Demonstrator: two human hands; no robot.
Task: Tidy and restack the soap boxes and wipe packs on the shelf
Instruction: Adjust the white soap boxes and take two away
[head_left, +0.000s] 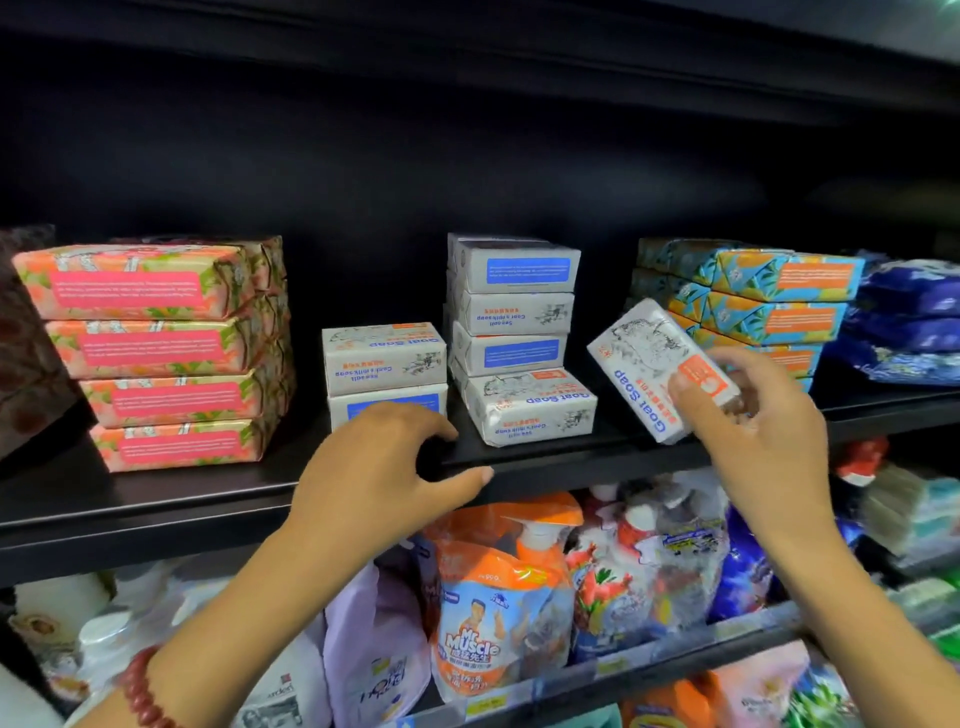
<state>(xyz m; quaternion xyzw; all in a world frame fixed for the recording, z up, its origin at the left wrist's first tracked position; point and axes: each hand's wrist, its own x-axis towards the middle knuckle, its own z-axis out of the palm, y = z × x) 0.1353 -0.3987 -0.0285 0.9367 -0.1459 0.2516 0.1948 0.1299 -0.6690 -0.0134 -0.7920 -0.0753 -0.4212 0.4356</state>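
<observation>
One Goat Soap box (644, 364), long axis tilted, is pinched in my right grip (763, 431). The two-high stack (384, 364) lies left of it, past the four-high stack (514, 312), nearer my empty, loosely spread left grip (384, 467).

One white Goat Soap box (644, 364) is tilted in the right hand (753, 415), pinched at its orange end. Right behind the left hand (384, 467) is a two-high stack (384, 374) of the same boxes, and between the hands a four-high stack (519, 332), bottom box skewed. Left of the left hand, pink packs (156, 353) sit four high; blue-orange packs (774, 301) are behind the right.
</observation>
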